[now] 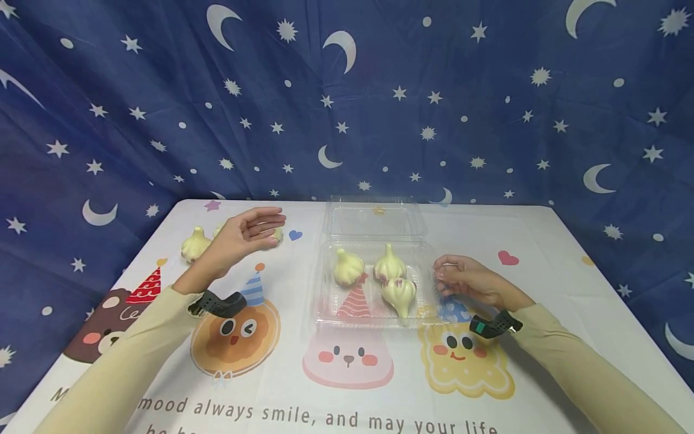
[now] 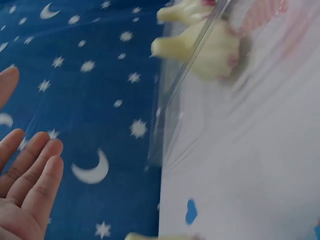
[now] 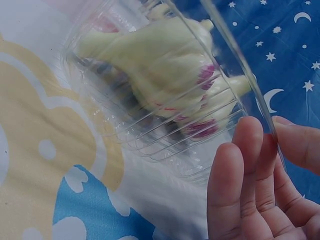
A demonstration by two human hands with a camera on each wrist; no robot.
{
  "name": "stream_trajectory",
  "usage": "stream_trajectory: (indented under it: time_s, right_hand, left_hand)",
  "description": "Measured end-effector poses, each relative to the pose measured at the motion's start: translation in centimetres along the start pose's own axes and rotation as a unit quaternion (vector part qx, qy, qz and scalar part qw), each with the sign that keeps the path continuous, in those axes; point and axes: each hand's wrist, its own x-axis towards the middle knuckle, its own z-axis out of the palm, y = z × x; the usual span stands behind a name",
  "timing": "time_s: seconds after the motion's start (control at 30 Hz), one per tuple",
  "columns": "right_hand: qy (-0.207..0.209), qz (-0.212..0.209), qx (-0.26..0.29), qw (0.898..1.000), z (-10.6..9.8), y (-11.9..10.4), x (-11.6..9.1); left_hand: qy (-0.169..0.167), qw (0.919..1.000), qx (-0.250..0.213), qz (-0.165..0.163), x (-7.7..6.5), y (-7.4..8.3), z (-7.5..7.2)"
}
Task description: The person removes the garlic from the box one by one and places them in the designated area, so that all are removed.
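A clear plastic container [image 1: 331, 304] stands on the table with its lid [image 1: 374, 222] folded back. Inside are three garlic bulbs, one at left [image 1: 349, 268], one at the back [image 1: 389, 263] and one in front [image 1: 400, 293]. My right hand [image 1: 474, 280] pinches the container's right rim [image 3: 260, 102] between thumb and fingers. Over the table's left side, my left hand [image 1: 244, 232] is raised with fingers extended and holds nothing. Beside it lies another garlic bulb [image 1: 196, 245]; a further bulb [image 1: 278, 235] is partly hidden behind the fingers, and one more shows behind the hand.
A white tablecloth [image 1: 303, 361] printed with cartoon figures and lettering covers the table. Behind its far edge hangs a dark blue curtain [image 1: 379, 108] with stars and moons. Black bands [image 1: 219, 303] circle both wrists over beige sleeves.
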Motion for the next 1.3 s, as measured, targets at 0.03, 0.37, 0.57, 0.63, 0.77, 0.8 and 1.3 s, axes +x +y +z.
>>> stream_trajectory:
  time_s: [0.03, 0.37, 0.57, 0.63, 0.77, 0.8, 1.3]
  right_hand:
    - [0.002, 0.002, -0.001, 1.000, 0.0, 0.0, 0.0]
    - [0.011, 0.005, -0.009, 1.000, 0.2, -0.1, 0.0]
    - [0.009, 0.000, -0.013, 1.000, 0.0, 0.0, 0.0]
    - [0.007, -0.001, -0.012, 1.000, -0.1, 0.0, 0.0]
    - [0.006, -0.002, -0.011, 1.000, 0.0, 0.1, 0.0]
    - [0.007, -0.001, -0.012, 1.000, 0.0, 0.1, 0.0]
    - [0.009, 0.005, -0.014, 1.000, 0.2, -0.2, -0.1]
  left_hand:
    - [-0.010, 0.9999, 0.006, -0.009, 0.3, 0.1, 0.4]
    - [-0.110, 0.9918, 0.054, -0.035, 2.8, 0.5, 3.8]
    - [-0.167, 0.9812, 0.079, -0.056, 4.4, 0.7, 5.3]
    - [-0.181, 0.9775, 0.089, -0.061, 4.9, 0.7, 5.8]
    - [-0.194, 0.9727, 0.107, -0.068, 5.7, 0.5, 6.5]
    - [-0.196, 0.9723, 0.109, -0.068, 5.8, 0.4, 6.7]
    - [-0.236, 0.9592, 0.140, -0.066, 7.4, -0.3, 9.0]
